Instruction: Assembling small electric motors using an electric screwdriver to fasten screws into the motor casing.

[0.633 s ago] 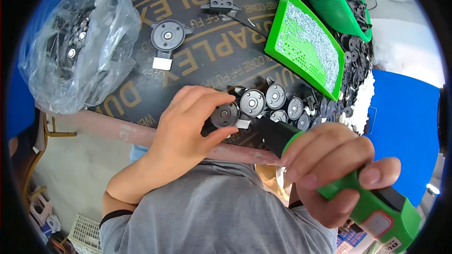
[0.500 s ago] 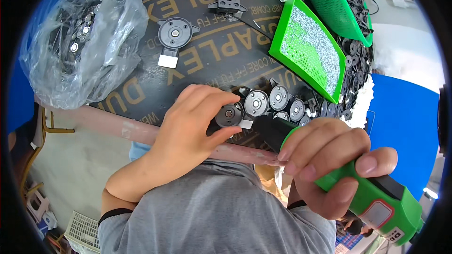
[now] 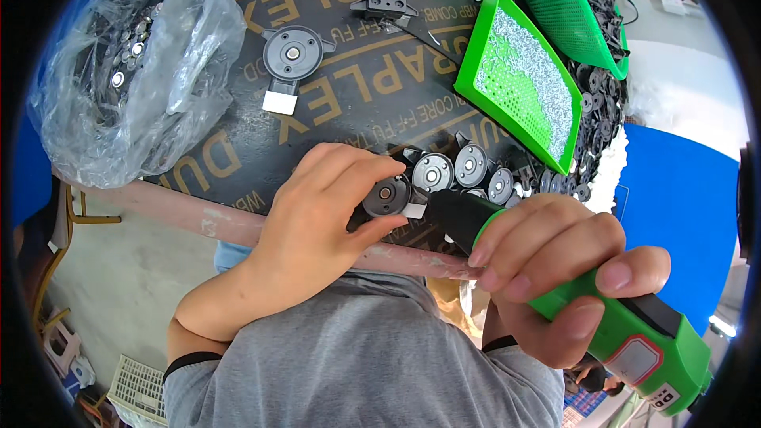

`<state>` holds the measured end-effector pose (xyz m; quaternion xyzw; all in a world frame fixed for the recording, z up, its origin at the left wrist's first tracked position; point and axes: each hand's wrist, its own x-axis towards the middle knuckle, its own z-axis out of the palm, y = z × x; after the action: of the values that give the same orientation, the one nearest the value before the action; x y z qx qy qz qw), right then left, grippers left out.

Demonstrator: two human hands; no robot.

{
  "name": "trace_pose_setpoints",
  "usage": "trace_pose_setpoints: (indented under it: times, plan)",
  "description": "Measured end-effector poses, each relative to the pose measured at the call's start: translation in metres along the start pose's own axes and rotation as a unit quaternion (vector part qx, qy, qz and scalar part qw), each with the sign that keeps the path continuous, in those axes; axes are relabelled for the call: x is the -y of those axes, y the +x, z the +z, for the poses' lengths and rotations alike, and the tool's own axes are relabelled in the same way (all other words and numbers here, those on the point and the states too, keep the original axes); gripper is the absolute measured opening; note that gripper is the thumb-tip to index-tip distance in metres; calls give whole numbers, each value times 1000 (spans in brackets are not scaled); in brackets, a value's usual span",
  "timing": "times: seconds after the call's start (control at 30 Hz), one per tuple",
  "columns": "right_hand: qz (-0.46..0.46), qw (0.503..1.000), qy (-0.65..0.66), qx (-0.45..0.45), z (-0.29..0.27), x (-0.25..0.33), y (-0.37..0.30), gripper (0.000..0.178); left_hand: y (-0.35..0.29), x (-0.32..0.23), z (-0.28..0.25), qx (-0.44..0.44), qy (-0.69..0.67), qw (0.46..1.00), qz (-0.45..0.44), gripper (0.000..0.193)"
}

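My left hand [image 3: 317, 210] pinches a round black plastic part [image 3: 386, 195] between thumb and fingers at the table's near edge. A white tab [image 3: 414, 211] sticks out from that part. In my right hand [image 3: 567, 265] is a green and black power screwdriver [image 3: 626, 333], its dark nose pointing left at the part; its tip lies close to the white tab, and I cannot tell if they touch. Just beyond the nose, several round grey-faced parts [image 3: 433, 172] lie in a cluster. Farther off, a single round part with a white end [image 3: 292, 55] lies flat.
A green tray [image 3: 490, 83] of small silvery screws stands at right, beside a green basket [image 3: 555, 8] of black pieces. Small black parts [image 3: 590, 103] are heaped along the right edge. A clear plastic bag [image 3: 186, 103] of metal-centred pieces sits at left. A black assembly [image 3: 385, 1] lies at the back.
Both hands keep nearly the same pose, with the round part and the screwdriver still held. The screwdriver's nose has risen very slightly, and the view has shifted a little.
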<state>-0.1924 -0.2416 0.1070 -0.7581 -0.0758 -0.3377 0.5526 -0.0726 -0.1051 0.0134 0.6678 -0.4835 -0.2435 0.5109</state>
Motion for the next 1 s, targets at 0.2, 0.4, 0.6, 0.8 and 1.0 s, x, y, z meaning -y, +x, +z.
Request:
trace_pose_setpoints:
  times: [0.2, 0.4, 0.6, 0.8, 1.0]
  plan:
    - [16, 1000, 9, 7, 0, -1, 0, 26, 0, 0, -1, -3, 4, 1000, 1, 51]
    - [11, 997, 31, 76, -9, -5, 12, 24, 5, -4, -2, 4, 5, 999, 33, 47]
    - [49, 986, 139, -82, 6, -12, -1, 33, -1, -1, 1, -8, 26, 999, 19, 47]
    - [-21, 998, 11, -55, -29, 21, 13, 25, 0, -4, 4, -12, 40, 999, 12, 48]
    - [7, 943, -119, -311, -101, -35, 16, 20, 1, -2, 4, -9, 70, 997, 40, 60]
